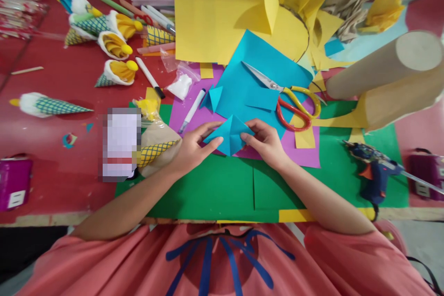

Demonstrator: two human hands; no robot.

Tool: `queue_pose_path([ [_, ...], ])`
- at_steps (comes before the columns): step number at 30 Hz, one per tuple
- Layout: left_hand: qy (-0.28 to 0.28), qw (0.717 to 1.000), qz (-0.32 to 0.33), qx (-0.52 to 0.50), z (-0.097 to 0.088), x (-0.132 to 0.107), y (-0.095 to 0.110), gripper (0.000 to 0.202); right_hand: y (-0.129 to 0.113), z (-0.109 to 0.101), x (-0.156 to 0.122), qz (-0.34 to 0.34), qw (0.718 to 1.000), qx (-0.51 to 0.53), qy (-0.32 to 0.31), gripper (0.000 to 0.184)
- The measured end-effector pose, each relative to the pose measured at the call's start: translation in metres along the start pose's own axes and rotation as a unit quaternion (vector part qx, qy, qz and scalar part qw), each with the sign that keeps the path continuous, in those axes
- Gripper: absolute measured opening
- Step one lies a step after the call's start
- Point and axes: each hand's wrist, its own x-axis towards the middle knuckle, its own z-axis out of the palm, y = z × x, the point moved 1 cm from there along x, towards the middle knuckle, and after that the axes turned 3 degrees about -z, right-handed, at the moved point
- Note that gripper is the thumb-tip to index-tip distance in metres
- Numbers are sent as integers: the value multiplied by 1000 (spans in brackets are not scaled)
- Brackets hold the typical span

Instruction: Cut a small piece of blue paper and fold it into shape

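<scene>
Between my hands is a small folded piece of blue paper (230, 135), creased through its middle and pointed at the top. My left hand (199, 142) pinches its left corner between thumb and fingers. The right corner is pinched by my right hand (262, 141). Just beyond lies a larger blue sheet (233, 71) with scissors (282, 95) on it, one handle loop yellow and one red. A small folded blue piece (212, 99) and a white marker (192, 110) rest on the purple paper (222, 74) nearby.
A glue gun (376, 171) lies at the right, near a brown paper roll (385, 67). Yellow card (208, 18) spreads across the back. Several decorated paper cones (120, 71) sit at the left, beside a pixelated object (120, 143). Green sheets (208, 194) cover the table's front.
</scene>
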Motion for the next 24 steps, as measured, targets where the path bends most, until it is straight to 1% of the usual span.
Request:
queue_pose_path([
  [1,-2,1000,-2,16,0,0,0,31,0,0,0,-2,1000,4,0,26],
  [3,1,999,-3,35,-1,0,0,25,0,0,0,-8,1000,-1,-12,24],
  [6,18,999,3,41,-1,0,-4,26,0,-1,-1,-25,999,-30,-37,22],
  [9,21,999,13,45,-2,0,-5,25,-1,-3,-1,-46,996,-57,-43,19],
  [14,-10,999,23,39,-4,0,1,20,-6,-4,0,-54,996,-50,-53,14],
  [18,-39,999,22,23,-5,0,5,20,-8,-5,0,-43,997,-31,-62,17],
  [24,-54,999,8,3,-4,0,5,18,-7,-6,0,-25,997,-14,-71,18],
])
